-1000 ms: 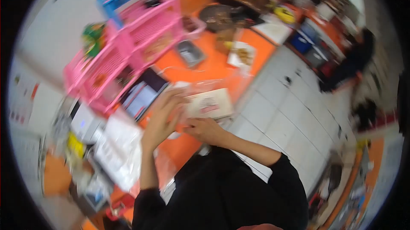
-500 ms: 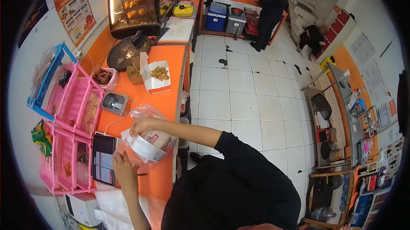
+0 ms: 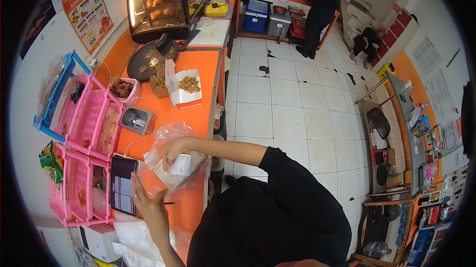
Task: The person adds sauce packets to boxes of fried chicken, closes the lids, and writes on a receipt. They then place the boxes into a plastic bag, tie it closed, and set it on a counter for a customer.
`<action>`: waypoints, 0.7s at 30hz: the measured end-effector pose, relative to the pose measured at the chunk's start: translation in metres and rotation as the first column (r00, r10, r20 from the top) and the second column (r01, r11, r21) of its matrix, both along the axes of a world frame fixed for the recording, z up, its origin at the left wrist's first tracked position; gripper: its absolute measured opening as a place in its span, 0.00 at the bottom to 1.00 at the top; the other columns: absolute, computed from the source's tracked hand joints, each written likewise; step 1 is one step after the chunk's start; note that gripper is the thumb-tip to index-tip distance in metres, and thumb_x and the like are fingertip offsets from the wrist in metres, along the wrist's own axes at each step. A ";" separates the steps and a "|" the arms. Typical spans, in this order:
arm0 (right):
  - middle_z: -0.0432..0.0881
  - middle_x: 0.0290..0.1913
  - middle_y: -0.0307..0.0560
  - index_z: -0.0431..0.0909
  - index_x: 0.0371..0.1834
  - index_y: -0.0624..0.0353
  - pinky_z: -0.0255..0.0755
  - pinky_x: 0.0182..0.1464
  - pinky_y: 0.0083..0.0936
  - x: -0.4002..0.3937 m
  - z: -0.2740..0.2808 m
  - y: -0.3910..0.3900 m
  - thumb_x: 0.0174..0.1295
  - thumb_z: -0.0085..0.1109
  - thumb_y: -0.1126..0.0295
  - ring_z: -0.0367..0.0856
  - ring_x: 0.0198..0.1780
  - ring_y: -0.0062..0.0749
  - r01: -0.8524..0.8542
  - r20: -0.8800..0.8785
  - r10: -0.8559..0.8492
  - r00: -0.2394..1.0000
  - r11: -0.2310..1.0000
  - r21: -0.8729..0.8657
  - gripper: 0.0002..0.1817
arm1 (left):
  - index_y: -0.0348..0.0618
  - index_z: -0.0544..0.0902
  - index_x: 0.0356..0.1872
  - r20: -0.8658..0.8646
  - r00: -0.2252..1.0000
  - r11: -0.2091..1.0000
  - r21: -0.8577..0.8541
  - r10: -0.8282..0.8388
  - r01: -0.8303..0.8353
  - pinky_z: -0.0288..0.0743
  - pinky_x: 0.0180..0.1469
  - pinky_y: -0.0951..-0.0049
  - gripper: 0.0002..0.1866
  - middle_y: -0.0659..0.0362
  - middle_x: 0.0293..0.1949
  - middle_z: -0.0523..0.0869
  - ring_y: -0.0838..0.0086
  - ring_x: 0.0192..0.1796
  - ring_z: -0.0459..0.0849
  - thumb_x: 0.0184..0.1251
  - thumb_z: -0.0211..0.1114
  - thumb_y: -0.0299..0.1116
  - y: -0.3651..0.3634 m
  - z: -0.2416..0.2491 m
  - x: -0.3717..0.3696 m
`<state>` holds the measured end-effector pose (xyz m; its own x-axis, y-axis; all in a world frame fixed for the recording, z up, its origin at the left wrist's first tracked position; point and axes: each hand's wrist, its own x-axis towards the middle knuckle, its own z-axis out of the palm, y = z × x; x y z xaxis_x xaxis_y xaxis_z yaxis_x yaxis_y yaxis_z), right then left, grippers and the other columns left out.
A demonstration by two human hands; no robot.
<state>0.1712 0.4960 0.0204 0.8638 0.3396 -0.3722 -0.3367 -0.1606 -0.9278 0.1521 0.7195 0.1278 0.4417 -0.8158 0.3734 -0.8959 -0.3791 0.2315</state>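
A clear plastic bag lies on the orange counter with a flat white box inside it. My right hand reaches over the bag's opening, fingers curled closed around a white printed paper slip that hangs over the box. My left hand is by the near left edge of the bag, fingers stretched and thumb apart. Beside that hand, a tablet with a lit screen lies against the pink baskets. A thin dark pen-like stick pokes out beyond the left thumb.
Pink stacked baskets line the wall side. Farther along the counter are a metal tin, an open food box, a dark round pan and a heated display case. A co-worker stands at the back; another person sits.
The paper slip, spread wide over the box before, now looks smaller and gathered in my right hand. My left hand's thumb has spread outward. The view has shifted slightly.
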 end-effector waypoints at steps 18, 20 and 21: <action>0.76 0.39 0.56 0.75 0.37 0.64 0.68 0.43 0.39 -0.028 0.027 0.017 0.46 0.50 0.73 0.74 0.44 0.43 0.247 0.293 -0.021 0.956 0.598 -0.762 0.14 | 0.45 0.79 0.25 -0.142 0.987 0.982 0.162 -0.075 0.098 0.57 0.54 0.59 0.09 0.58 0.47 0.74 0.56 0.53 0.65 0.38 0.68 0.27 -0.004 -0.010 -0.030; 0.72 0.46 0.62 0.72 0.41 0.68 0.67 0.50 0.36 -0.026 -0.004 0.010 0.46 0.52 0.73 0.70 0.51 0.49 0.247 0.509 0.273 0.816 0.631 -0.735 0.17 | 0.47 0.80 0.25 -0.152 0.987 0.982 0.173 -0.046 0.072 0.58 0.48 0.62 0.09 0.61 0.32 0.76 0.62 0.43 0.68 0.37 0.69 0.28 -0.007 -0.014 -0.028; 0.72 0.46 0.62 0.72 0.41 0.68 0.67 0.50 0.36 -0.024 -0.016 0.007 0.46 0.52 0.73 0.70 0.51 0.49 0.248 0.509 0.272 0.817 0.631 -0.735 0.17 | 0.47 0.80 0.25 -0.152 0.987 0.982 0.174 -0.047 0.074 0.58 0.48 0.62 0.09 0.61 0.32 0.76 0.62 0.43 0.68 0.37 0.69 0.28 -0.008 -0.019 -0.028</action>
